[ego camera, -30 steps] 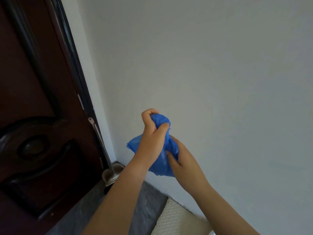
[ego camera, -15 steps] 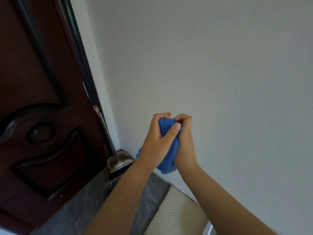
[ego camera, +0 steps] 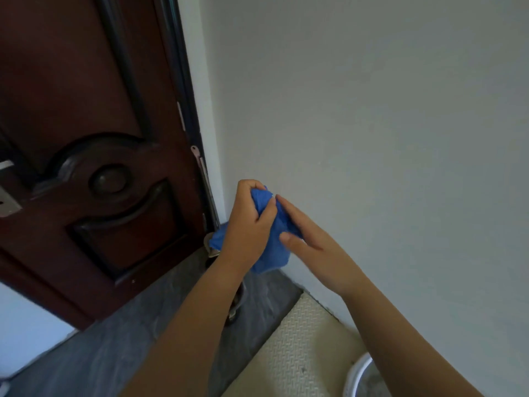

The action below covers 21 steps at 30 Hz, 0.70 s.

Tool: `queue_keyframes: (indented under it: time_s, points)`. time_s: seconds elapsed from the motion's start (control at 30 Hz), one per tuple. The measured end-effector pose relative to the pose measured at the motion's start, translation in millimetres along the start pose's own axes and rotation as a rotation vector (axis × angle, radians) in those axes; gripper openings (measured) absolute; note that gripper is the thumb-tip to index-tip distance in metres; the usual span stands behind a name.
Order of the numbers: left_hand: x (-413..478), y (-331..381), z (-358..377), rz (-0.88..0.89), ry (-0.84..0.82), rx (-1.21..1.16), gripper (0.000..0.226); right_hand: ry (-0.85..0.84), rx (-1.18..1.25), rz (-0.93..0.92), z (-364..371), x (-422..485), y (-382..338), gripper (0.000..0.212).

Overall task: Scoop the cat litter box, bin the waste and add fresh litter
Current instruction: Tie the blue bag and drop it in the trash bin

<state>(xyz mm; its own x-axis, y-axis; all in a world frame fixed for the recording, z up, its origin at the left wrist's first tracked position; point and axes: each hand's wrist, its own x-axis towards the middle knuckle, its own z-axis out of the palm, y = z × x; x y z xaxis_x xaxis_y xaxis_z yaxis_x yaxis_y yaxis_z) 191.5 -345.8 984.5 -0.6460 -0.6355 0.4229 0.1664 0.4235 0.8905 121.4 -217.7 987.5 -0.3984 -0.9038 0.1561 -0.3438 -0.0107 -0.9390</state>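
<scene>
A crumpled blue plastic bag [ego camera: 274, 250] is held in the air in front of the white wall. My left hand [ego camera: 249, 224] grips the bag's bunched top, fingers and thumb curled round it. My right hand [ego camera: 309, 239] lies against the bag's right side with its fingers stretched out straight. A white round rim, perhaps the litter box [ego camera: 357, 373], shows at the bottom right edge, mostly hidden by my right forearm.
A dark brown panelled door [ego camera: 94, 167] fills the left. A thin metal handle [ego camera: 204, 179] leans in the corner by the door frame, its lower end behind the bag. Grey floor [ego camera: 114, 353] lies below, with a cream textured mat [ego camera: 300, 356] beside the wall.
My right hand let go of the bag's top and straightened its fingers along the bag's side. The view dropped and shifted, showing more door and floor.
</scene>
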Motion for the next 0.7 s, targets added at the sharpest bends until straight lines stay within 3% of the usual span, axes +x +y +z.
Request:
queue_keyframes:
  time_s: [0.1, 0.23, 0.37, 0.47, 0.57, 0.7]
  points:
    - [-6, -4, 3, -0.124, -0.060, -0.113, 0.014, -0.044, -0.299, 0.041, 12, 2, 7, 0.066]
    - [-14, -14, 3, -0.310, -0.125, -0.213, 0.003, 0.063, -0.553, 0.034, 26, 17, 21, 0.063]
    - [-22, -32, 1, -0.394, -0.101, -0.310, 0.017, 0.182, -0.424, 0.079, 39, 32, 33, 0.072]
    - [-18, -49, -5, -0.390, -0.098, -0.327, 0.019, 0.287, -0.259, 0.003, 52, 43, 47, 0.076]
    - [-5, -70, -11, -0.401, -0.064, -0.301, 0.014, 0.370, -0.060, -0.024, 64, 59, 60, 0.068]
    - [18, -108, -15, -0.466, 0.007, -0.178, 0.026, 0.357, -0.091, -0.054, 72, 95, 89, 0.053]
